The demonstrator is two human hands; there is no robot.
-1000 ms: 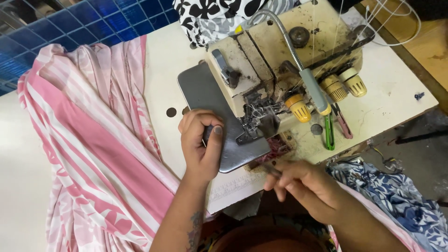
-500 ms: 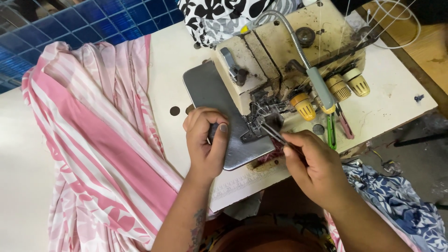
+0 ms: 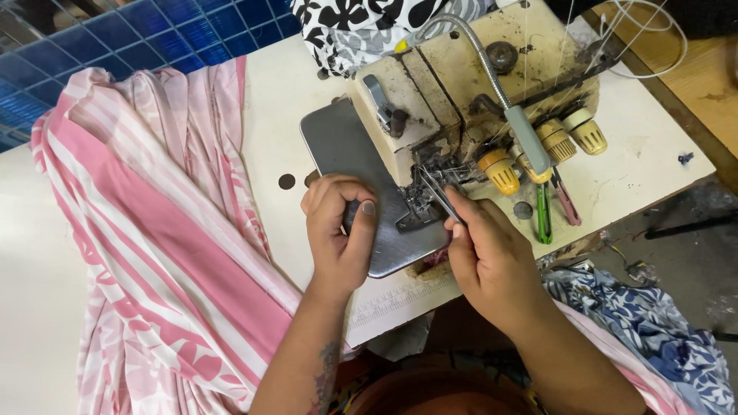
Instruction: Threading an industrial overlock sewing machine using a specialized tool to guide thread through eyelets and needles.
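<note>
The left hand (image 3: 338,238) rests curled on the grey metal plate (image 3: 346,146) of a worn, cream-coloured sewing machine (image 3: 469,84). Its fingers are folded in and the thumb lies flat along the plate's near part; it is closed loosely against the plate rather than wrapped around anything that shows.

The right hand (image 3: 492,265) pinches a pair of thin metal tweezers (image 3: 438,192) between thumb and fingers. The tweezers slant up and to the left, and their tips reach into the dark needle area (image 3: 430,173) at the front of the machine, just beside the plate's right edge. What the tips touch is too small to tell. The two hands are near each other, with the plate's lower right corner between them.

On the machine's right side stand yellow tension knobs (image 3: 500,170), and a grey bendable lamp arm (image 3: 492,77) curves over the top. A green-handled tool (image 3: 543,219) and a pink-handled one (image 3: 569,206) lie on the white surface (image 3: 646,161) just below the knobs. A printed ruler strip (image 3: 392,303) runs along the surface's near edge.

Pink and white striped cloth (image 3: 146,253) is heaped to the left of the machine, spilling over the surface's edge. Black and white flowered cloth (image 3: 361,27) lies behind the machine, and blue patterned cloth (image 3: 653,330) hangs at the lower right. Blue tiles (image 3: 154,31) show at the upper left.
</note>
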